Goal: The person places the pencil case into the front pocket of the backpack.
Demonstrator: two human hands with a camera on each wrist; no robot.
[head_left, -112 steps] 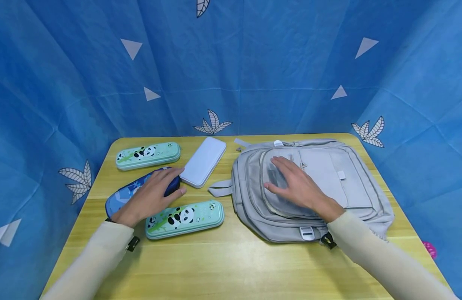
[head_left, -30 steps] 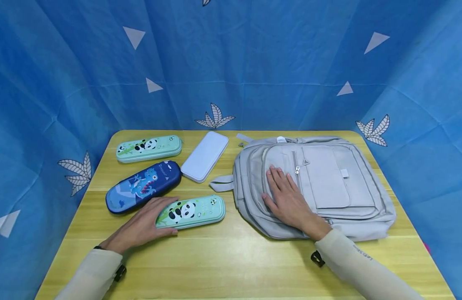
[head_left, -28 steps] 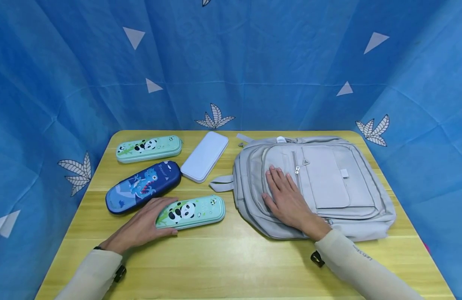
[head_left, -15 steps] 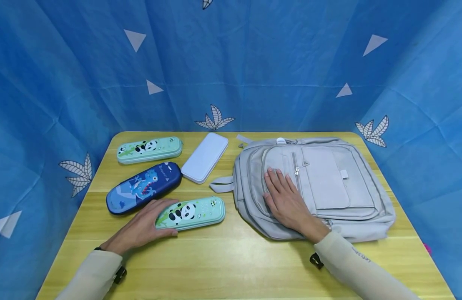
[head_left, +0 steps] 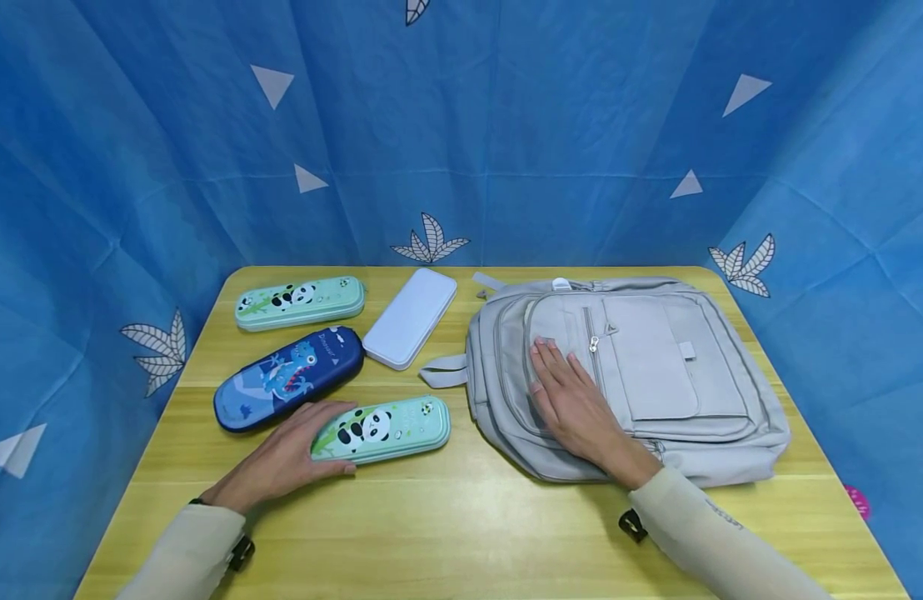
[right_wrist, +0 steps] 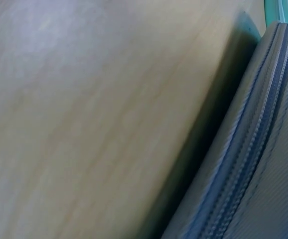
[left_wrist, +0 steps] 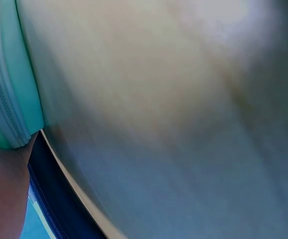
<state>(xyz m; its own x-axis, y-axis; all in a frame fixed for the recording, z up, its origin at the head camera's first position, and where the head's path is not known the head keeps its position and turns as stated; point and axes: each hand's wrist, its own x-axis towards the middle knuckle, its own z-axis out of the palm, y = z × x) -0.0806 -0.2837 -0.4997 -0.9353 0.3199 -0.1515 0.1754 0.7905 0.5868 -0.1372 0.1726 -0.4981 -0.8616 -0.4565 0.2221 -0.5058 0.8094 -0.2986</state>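
My left hand [head_left: 285, 457] grips the left end of a mint-green panda pencil case [head_left: 401, 427], thumb along the near side and fingers on the far side. In the left wrist view the zipped edge of that green case [left_wrist: 22, 94] shows against the hand [left_wrist: 4, 184]. On the right lies a grey backpack [head_left: 656, 358], flat on the table; my right hand [head_left: 581, 412] rests on its front with the fingers straight. The right wrist view shows the backpack's zipped side [right_wrist: 268, 149], but not the right hand.
A dark blue dinosaur case [head_left: 289, 379] lies just beyond my left hand. Behind it is a second panda case [head_left: 300, 303], and a plain white case [head_left: 411, 318] lies between these and the backpack. Blue curtain [head_left: 461, 125] surrounds the back and sides of the wooden table [head_left: 461, 542].
Since the oldest frame, my left hand has come down from over the blue case onto the near panda case, and my right hand has settled on the backpack. Over the last second both stay in place.
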